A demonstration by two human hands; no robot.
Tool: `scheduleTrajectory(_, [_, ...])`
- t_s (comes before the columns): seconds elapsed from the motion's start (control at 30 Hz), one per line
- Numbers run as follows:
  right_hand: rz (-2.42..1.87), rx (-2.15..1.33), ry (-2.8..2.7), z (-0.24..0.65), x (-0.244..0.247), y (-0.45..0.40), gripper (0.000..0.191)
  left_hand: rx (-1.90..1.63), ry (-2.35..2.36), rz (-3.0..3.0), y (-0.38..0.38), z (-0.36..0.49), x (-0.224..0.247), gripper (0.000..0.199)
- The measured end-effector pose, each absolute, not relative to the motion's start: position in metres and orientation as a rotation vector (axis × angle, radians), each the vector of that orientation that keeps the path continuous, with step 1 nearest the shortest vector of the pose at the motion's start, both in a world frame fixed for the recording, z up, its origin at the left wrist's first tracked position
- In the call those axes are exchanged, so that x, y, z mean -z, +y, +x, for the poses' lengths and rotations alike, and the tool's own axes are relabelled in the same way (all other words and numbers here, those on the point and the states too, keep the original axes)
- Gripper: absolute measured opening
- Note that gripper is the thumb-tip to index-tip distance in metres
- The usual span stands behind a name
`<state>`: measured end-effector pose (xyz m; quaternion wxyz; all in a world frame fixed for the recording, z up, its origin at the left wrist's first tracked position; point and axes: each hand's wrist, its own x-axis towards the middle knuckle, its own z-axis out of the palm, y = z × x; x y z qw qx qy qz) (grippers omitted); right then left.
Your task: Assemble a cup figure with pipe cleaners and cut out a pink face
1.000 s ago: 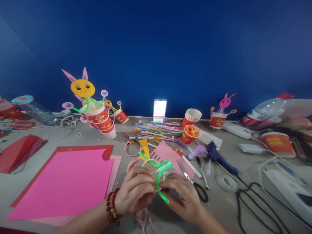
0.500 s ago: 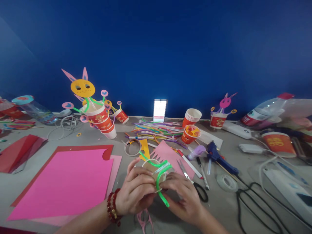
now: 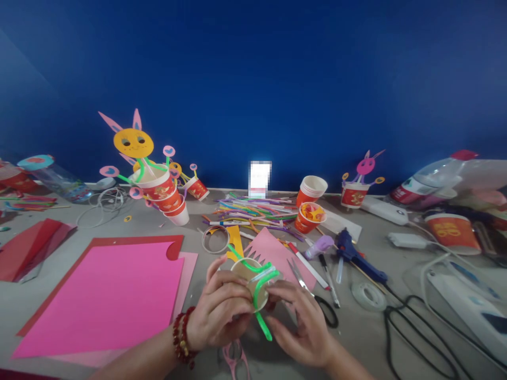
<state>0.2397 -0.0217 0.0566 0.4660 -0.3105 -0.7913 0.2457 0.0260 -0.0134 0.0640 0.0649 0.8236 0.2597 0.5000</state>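
On the left a bright pink sheet (image 3: 99, 301) is lying flat on the table, and to its right, in the near middle of the scene, the left hand (image 3: 222, 306) is gripping a paper cup (image 3: 242, 268) whose mouth is showing, with green fuzzy stems (image 3: 264, 326) poking out past its rim. Just right of the cup, the right hand (image 3: 301, 322) is holding its thumb and fingers moderately apart, though I cannot tell whether its fingertips are touching the cup; farther right, black-handled scissors (image 3: 330, 314) and a blue glue gun (image 3: 350, 250) are lying.
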Motion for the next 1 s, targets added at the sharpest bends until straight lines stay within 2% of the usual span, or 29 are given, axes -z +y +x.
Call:
scheduleTrajectory(0.07, [-0.806, -0.745, -1.823, 0.241, -0.05, -0.023, 0.048, -1.504, 0.775, 2.462, -0.013, 0.026, -0.065, 0.017])
scheduleTrajectory(0.2, [-0.828, -0.97, -1.569, 0.241, -0.041, -0.019, 0.031, -1.485, 0.776, 2.425, -0.013, 0.026, -0.067, 0.018])
scheduleTrajectory(0.3, [-0.807, -1.046, -1.538, 0.24, -0.043, -0.013, 0.03, -1.472, 0.758, 2.426, -0.013, 0.025, -0.068, 0.019])
scheduleTrajectory(0.43, [-0.75, -1.179, -1.607, 0.241, -0.047, -0.008, 0.039, -1.463, 0.73, 2.454, -0.014, 0.025, -0.07, 0.021])
scheduleTrajectory(0.6, [-0.75, -1.277, -1.726, 0.245, -0.039, -0.011, 0.06, -1.439, 0.705, 2.449, -0.014, 0.025, -0.069, 0.02])
scheduleTrajectory(0.7, [-0.733, -1.341, -1.675, 0.246, -0.036, -0.012, 0.064, -1.425, 0.689, 2.453, -0.015, 0.025, -0.069, 0.02])
scheduleTrajectory(0.87, [-0.598, -1.686, -1.313, 0.241, -0.05, -0.003, 0.049, -1.352, 0.624, 2.48, -0.016, 0.024, -0.069, 0.02])
scheduleTrajectory(1.0, [-0.653, -1.81, -1.089, 0.236, -0.055, 0.001, 0.042, -1.31, 0.521, 2.511, -0.016, 0.025, -0.069, 0.017])
